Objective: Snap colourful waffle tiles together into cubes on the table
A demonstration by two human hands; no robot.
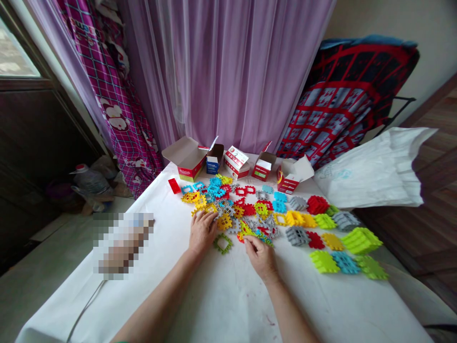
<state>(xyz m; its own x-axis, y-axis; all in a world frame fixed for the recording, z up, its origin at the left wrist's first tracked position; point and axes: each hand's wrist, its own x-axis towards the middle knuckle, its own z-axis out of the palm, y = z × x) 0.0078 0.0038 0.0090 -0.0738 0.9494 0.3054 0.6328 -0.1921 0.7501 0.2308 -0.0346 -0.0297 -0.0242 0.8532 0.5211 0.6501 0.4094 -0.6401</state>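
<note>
A mixed pile of notched plastic interlocking building pieces (228, 205), in yellow, blue, red, grey and green, lies in front of me. My left hand (203, 231) rests on its near left edge. Its fingers stretch forward over yellow pieces (211, 208) and partly cover them. At the pile's near right, my right hand (260, 255) is closed with curled fingers at an orange-red interlocking piece (240, 237), which they seem to pinch. A yellow-green piece (247, 229) lies just beyond those fingertips. Between the hands is a green square frame piece (223, 243), flat on the table.
Stacks sorted by colour, such as green ones (361, 240) and grey ones (297, 236), stand to the right. Several small open boxes (264, 166) line the back. A white bag (371, 166) sits at the right edge. A blurred-out object (123, 247) with a cable lies left.
</note>
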